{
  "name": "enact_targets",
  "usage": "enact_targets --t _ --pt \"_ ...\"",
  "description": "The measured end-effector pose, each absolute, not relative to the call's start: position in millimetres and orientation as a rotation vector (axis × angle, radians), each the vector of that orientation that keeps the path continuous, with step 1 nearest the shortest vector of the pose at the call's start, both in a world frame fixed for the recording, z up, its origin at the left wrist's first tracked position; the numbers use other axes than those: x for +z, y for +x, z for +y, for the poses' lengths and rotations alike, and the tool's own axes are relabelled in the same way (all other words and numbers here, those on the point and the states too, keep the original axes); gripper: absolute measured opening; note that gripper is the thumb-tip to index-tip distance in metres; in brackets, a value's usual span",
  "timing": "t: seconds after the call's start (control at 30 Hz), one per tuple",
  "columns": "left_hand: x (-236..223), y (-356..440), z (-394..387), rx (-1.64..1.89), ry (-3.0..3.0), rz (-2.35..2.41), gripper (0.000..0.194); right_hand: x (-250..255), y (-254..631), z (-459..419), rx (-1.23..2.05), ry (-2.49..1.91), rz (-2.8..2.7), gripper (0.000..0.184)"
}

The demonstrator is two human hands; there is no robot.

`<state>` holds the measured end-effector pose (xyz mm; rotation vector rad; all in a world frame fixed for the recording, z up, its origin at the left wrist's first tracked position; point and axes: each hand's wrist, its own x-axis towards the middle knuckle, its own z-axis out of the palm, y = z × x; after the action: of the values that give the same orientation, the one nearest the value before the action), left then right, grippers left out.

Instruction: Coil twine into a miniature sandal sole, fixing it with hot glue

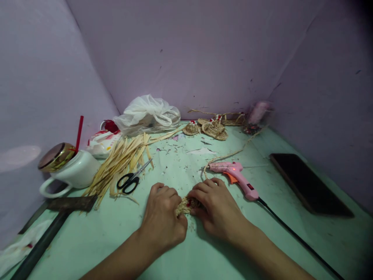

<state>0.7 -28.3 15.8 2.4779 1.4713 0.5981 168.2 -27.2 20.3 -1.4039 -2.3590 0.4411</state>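
Note:
Between my two hands, low over the green tabletop, is a small woven straw piece (183,206) with a bit of red on it. My left hand (164,212) is closed on its left end, fingers curled. My right hand (217,206) grips the right end, with the fingers bent over it. Much of the piece is hidden behind my fingers, so its full shape cannot be seen. Just beyond my right hand lies a pink glue gun (233,171), its small red light lit. Black-handled scissors (131,182) rest beyond my left hand.
Dry straw strips (122,163) spread at the left, near a white mug (81,171) and a hammer (70,204). A plastic bag (151,114) and several woven straw pieces (214,128) sit along the back wall. A dark phone (309,182) lies at right; the glue gun's black cord (297,237) runs forward.

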Motion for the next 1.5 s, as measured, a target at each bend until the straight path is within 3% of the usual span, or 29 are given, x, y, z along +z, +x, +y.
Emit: enact_targets --t 0.5,0.83,1.17,1.5 --pt "16.8 -1.4 -24.9 0.597 2.463 1.438 0.012 16.7 158.3 -34.0 0.437 -1.320 -2.275 0.029" --pt "15.4 -1.7 -24.7 0.617 2.462 1.391 0.010 6.7 153.3 -31.1 0.519 -1.340 -2.165 0.022" --pt "15.3 -4.1 -22.7 0.750 2.597 1.337 0.021 7.7 160.6 -29.1 0.304 -1.250 -2.183 0.023" --pt "18.1 1.0 -11.5 0.539 2.490 1.389 0.014 8.7 158.1 -21.2 0.450 -1.404 -2.164 0.020"
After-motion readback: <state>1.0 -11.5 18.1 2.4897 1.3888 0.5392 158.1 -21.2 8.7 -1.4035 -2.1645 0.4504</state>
